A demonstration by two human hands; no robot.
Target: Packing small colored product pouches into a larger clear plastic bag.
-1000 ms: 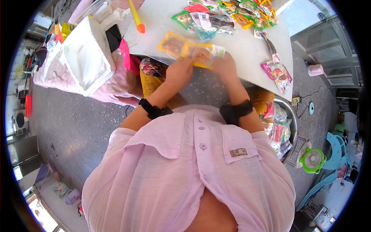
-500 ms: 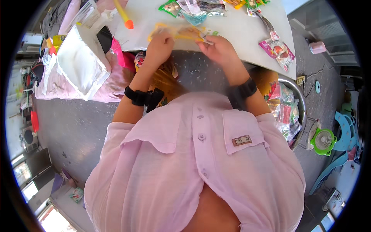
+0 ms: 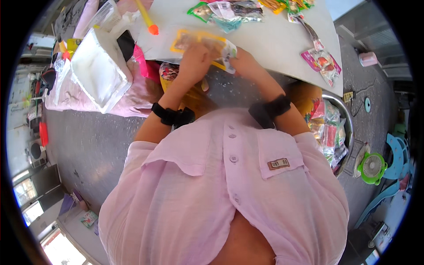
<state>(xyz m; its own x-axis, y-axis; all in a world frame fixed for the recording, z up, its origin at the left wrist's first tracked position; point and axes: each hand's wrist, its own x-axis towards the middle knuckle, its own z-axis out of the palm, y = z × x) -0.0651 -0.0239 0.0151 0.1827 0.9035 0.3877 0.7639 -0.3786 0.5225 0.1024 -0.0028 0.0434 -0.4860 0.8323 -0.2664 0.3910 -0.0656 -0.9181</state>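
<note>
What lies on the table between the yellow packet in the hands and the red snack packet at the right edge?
Between the yellow packet and the red snack packet, the head view shows only bare white table.

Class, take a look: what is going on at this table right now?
A person in a pink shirt leans over a white table, both hands on a yellow-edged clear packet at its near edge. The left hand lies on the packet and the right hand grips its right end. More colourful snack packets lie further back on the table, and a metal basin of packets sits on the floor to the right.
</note>
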